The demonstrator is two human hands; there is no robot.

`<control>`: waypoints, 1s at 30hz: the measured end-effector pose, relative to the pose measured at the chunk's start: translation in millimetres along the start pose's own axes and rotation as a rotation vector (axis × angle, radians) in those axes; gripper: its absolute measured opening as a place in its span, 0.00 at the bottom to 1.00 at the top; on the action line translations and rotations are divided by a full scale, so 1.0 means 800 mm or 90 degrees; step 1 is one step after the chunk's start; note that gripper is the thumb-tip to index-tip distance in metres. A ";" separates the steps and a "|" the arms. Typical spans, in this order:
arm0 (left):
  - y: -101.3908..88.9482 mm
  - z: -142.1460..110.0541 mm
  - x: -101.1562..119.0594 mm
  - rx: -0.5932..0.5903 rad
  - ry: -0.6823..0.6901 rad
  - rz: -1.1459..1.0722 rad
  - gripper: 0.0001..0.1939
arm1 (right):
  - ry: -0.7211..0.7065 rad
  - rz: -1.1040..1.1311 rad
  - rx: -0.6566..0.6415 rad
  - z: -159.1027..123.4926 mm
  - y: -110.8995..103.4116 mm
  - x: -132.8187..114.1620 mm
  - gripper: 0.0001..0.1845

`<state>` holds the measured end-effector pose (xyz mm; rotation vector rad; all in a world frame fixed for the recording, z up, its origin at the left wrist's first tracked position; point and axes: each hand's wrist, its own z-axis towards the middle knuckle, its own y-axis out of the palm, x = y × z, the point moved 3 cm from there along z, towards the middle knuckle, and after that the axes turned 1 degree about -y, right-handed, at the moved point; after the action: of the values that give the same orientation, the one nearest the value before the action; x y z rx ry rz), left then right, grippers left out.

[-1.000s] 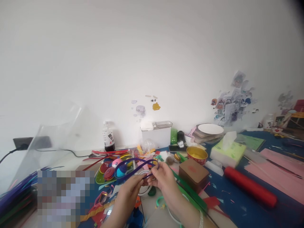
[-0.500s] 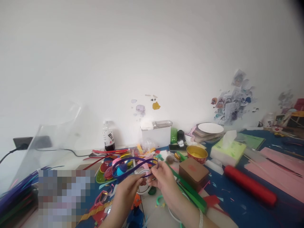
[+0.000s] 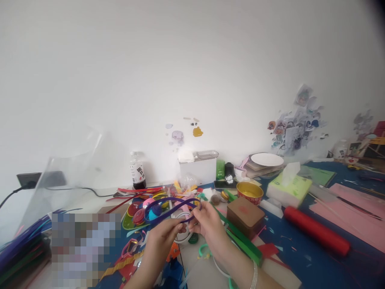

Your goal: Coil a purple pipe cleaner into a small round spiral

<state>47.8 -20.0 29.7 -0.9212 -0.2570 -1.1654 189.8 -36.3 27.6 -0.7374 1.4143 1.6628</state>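
Both my hands meet low in the middle of the view, over a cluttered craft table. My left hand (image 3: 167, 237) pinches one end of a looped purple paper strip (image 3: 168, 202). My right hand (image 3: 207, 224) pinches the same strip where its ends come together, fingers closed. The loop arcs up and to the left, above a green tray (image 3: 128, 224) of rolled paper coils. A roll of white tape (image 3: 182, 237) lies on the table just under my fingers.
A brown box (image 3: 245, 214), a gold bowl (image 3: 249, 191) and a green tissue pack (image 3: 288, 186) stand to the right. A red roll (image 3: 315, 230) and pink sheets (image 3: 355, 208) lie far right. A dark bottle (image 3: 137, 172), a white box (image 3: 198, 168) and a clear plastic sheet (image 3: 66, 176) sit behind and left.
My hands and the purple loop have stayed nearly in place; the view has shifted slightly, and my fingers have drawn a little closer together on the strip.
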 end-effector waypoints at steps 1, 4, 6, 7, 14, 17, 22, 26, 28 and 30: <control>0.000 0.000 0.001 -0.004 0.001 0.001 0.09 | 0.002 -0.001 -0.001 0.000 0.000 -0.001 0.20; 0.001 0.000 0.003 -0.018 0.002 0.011 0.09 | 0.000 -0.001 -0.008 -0.001 0.001 -0.003 0.19; 0.000 0.000 0.004 -0.019 0.003 0.014 0.09 | -0.004 -0.001 -0.011 -0.001 0.001 -0.004 0.19; 0.000 0.000 0.004 -0.018 0.005 0.013 0.09 | -0.004 -0.002 -0.012 -0.001 0.001 -0.004 0.18; 0.000 0.000 0.003 -0.018 0.026 0.031 0.11 | -0.007 0.001 -0.005 0.001 -0.002 0.001 0.19; 0.001 0.000 0.003 -0.019 0.022 0.024 0.12 | -0.002 -0.008 -0.007 0.001 -0.001 0.000 0.19; 0.002 0.001 0.002 -0.036 0.004 0.027 0.11 | 0.005 -0.019 0.004 0.000 0.000 -0.002 0.19; 0.002 0.000 0.000 -0.044 -0.006 0.034 0.11 | 0.000 -0.016 0.011 0.002 -0.001 0.000 0.20; 0.002 -0.001 -0.001 -0.051 -0.007 0.040 0.12 | -0.003 -0.017 0.007 0.002 -0.001 0.002 0.20; 0.002 -0.001 -0.001 -0.056 -0.005 0.041 0.12 | 0.000 -0.021 0.001 0.002 -0.001 0.002 0.20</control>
<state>48.9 -19.8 28.3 -1.0049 -0.1823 -1.1199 189.8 -34.1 25.8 -0.7553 1.3957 1.6368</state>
